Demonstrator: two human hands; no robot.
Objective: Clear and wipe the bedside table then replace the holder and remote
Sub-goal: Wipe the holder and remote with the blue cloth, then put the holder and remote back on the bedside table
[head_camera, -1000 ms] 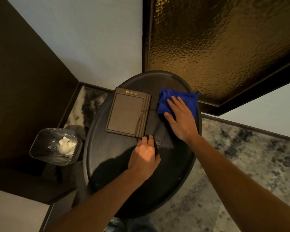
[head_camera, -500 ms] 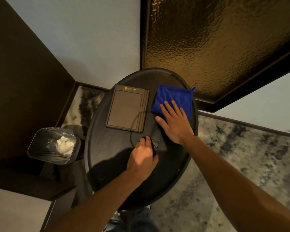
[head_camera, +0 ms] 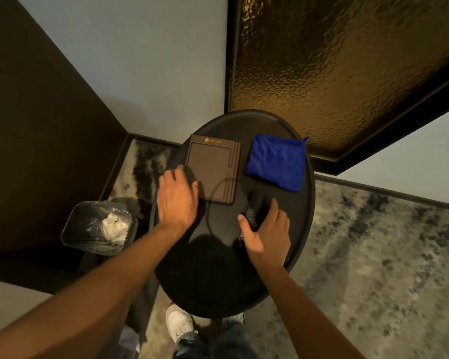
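Seemingly early on: holder (head_camera: 213, 168), remote (head_camera: 253, 215) and blue cloth (head_camera: 276, 161) all lie on the unwiped desk (head_camera: 218, 281), left hand (head_camera: 176, 200) flat and relaxed on the holder's near-left corner, right hand (head_camera: 266, 235) curling its grip onto the remote.

The right hand (head_camera: 266, 235) is covering most of the remote (head_camera: 252, 216). The left hand (head_camera: 176, 200) is hiding the holder (head_camera: 213, 169)'s near corner.

Round dark bedside table (head_camera: 218, 286), brown holder (head_camera: 213, 167), blue cloth (head_camera: 276, 160), black remote (head_camera: 254, 203) lying on it
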